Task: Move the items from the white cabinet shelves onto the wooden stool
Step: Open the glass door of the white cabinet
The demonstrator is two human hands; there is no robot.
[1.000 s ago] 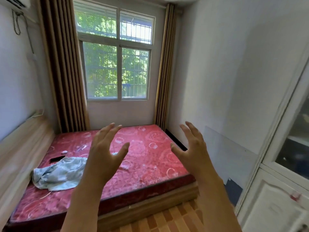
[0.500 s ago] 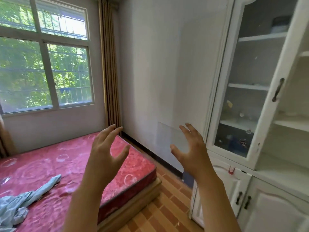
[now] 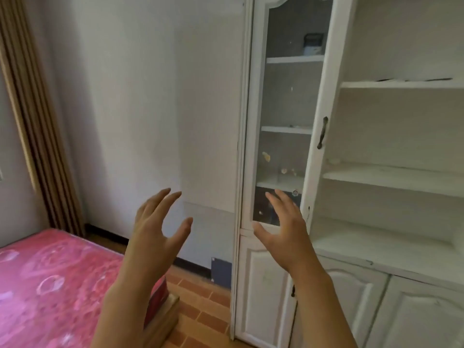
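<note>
Hands: we count two, both raised in front of us, bare forearms rising from the bottom edge.
Left hand (image 3: 160,229): at about 7 o'clock of centre, fingers spread and lightly bent, thumb out to the right, palm turned inward; it holds nothing and hangs in the air before the wall (image 3: 150,109).
Right hand (image 3: 286,227): at about 5 o'clock, fingers spread wide and pointing up, thumb out to the left; we see it holding nothing, raised in front of the lower pane of the glass door (image 3: 283,136).
Cabinet (image 3: 401,247): one white unit filling the right half, with a tall glass-door section at 1 o'clock and open shelves at 3 o'clock.
Shelves behind glass: we count three.
Open shelves: we count two, plus a wide ledge below them.
Items: one dark box (image 3: 312,42) on the top glass shelf at 1 o'clock; a few small pale bits (image 3: 266,156) behind the lower glass, too blurred for us to count or name.
Handle (image 3: 322,133): one dark handle on the glass door frame.
Lower doors (image 3: 356,310): at least three panelled white doors at 5 o'clock.
Bed (image 3: 50,285): one red mattress at 8 o'clock.
Curtain (image 3: 32,121): one brown striped curtain at 9 o'clock.
Floor (image 3: 200,317): orange tiles at 6 o'clock.
</note>
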